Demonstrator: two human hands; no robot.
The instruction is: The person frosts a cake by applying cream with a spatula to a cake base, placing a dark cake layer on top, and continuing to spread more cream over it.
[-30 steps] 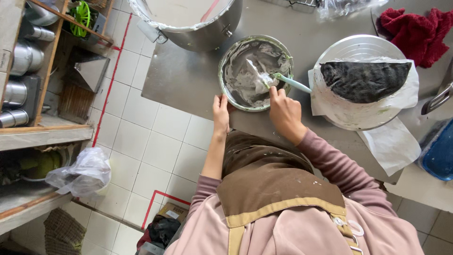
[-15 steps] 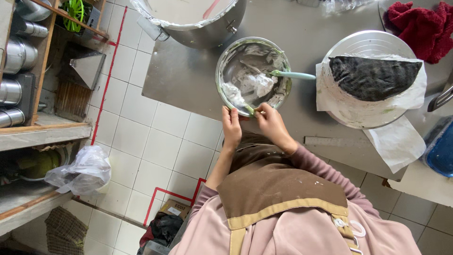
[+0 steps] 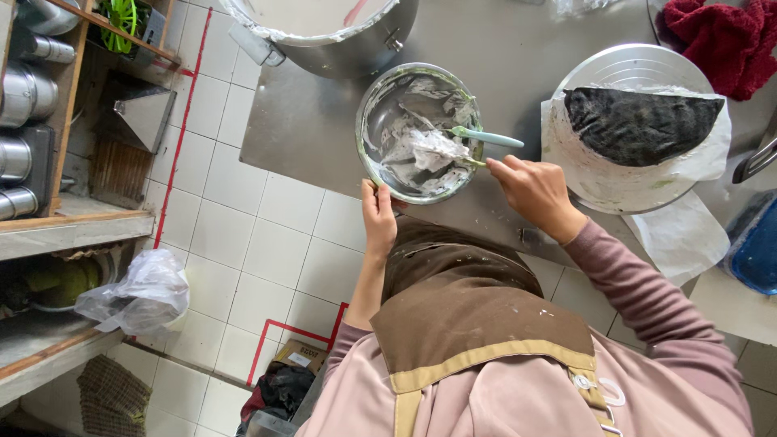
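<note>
A glass bowl [image 3: 368, 121] smeared with grey-white batter stands on the steel worktop [image 3: 518, 48]. My left hand [image 3: 379, 217] grips its near rim, thumb on the edge. My right hand [image 3: 530, 190] pinches the rim on the right side, just below the handle of a light blue spatula [image 3: 486, 137]. The spatula lies in the bowl with its blade in the batter, and neither hand holds it. To the right, a round metal pan [image 3: 639, 69] lined with white paper holds a dark half-round cake [image 3: 639, 121].
A large steel pot [image 3: 340, 40] stands behind the bowl. A red cloth [image 3: 716, 36] lies at the far right and a blue container [image 3: 757, 243] at the right edge. Shelves with metal tins [image 3: 24, 97] and a plastic bag [image 3: 133, 295] are on the left, above the tiled floor.
My right hand let go of the spatula, which now rests in the bowl. That hand moved from the near rim to the right rim. My left hand stays on the near rim.
</note>
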